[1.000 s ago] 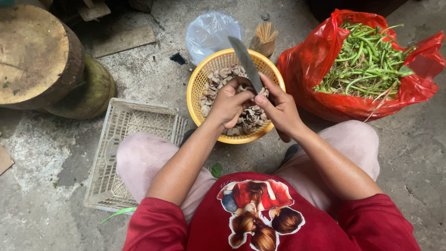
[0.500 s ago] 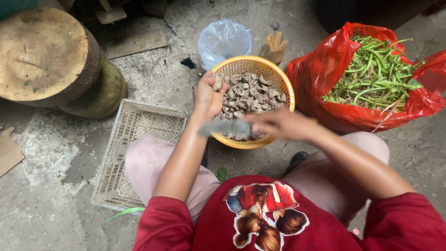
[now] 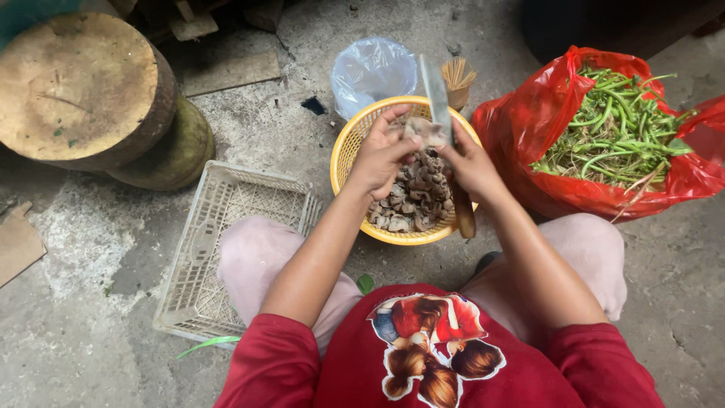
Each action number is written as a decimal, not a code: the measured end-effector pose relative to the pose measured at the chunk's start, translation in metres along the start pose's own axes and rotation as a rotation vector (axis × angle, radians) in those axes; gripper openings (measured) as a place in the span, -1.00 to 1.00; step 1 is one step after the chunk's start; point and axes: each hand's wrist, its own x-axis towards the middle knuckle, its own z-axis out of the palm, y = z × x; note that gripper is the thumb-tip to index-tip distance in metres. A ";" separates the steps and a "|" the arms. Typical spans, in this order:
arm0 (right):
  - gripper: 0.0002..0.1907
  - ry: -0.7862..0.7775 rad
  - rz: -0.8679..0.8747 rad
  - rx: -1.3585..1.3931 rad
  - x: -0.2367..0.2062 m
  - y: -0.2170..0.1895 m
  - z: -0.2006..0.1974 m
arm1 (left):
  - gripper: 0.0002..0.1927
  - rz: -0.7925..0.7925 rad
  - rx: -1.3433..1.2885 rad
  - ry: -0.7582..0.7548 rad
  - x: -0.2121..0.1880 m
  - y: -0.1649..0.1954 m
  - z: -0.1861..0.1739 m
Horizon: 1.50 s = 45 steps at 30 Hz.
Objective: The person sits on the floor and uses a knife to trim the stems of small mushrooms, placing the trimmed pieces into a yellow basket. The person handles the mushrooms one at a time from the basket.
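Mushroom piece (image 3: 420,130), pale grey, sits pinched in my left hand (image 3: 384,155), fingers curled shut on it, held over the yellow basket (image 3: 343,155) at approx 12 o'clock from my lap. Right hand (image 3: 470,162) is wrapped tight round the knife (image 3: 437,97); blade points up toward 12, flat edge right beside the piece, touching or nearly, can't tell which. Wooden handle end pokes out below my fist toward 6. Basket holds more grey-brown pieces (image 3: 415,196), heaped w/ most on the near side. At 2 o'clock from the basket, red bag (image 3: 529,121) lies open w/ green beans (image 3: 615,132) inside, its edge just beside the basket rim. At 11 o'clock behind the basket, clear plastic bag (image 3: 371,72); just right of it a small cup of sticks (image 3: 458,79), partly hidden by the blade. At 8 o'clock, white crate (image 3: 226,242) on the concrete, touching my left knee. Far out at 10 o'clock, round wood block (image 3: 75,83) on a green stump. Cardboard scrap (image 3: 16,245) at 9, well apart from the rest. Small green leaf (image 3: 365,284) between my knees.
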 end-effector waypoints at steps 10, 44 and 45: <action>-0.24 -0.020 0.113 0.173 -0.027 -0.025 0.017 | -0.42 0.098 0.267 0.124 0.000 -0.021 0.009; -0.18 -0.028 0.188 0.575 -0.052 -0.017 0.005 | -0.69 -0.103 -0.016 -0.030 -0.011 0.016 0.009; -0.13 -0.046 0.159 0.579 -0.052 -0.016 0.005 | -0.70 -0.140 0.000 -0.031 -0.014 0.013 0.012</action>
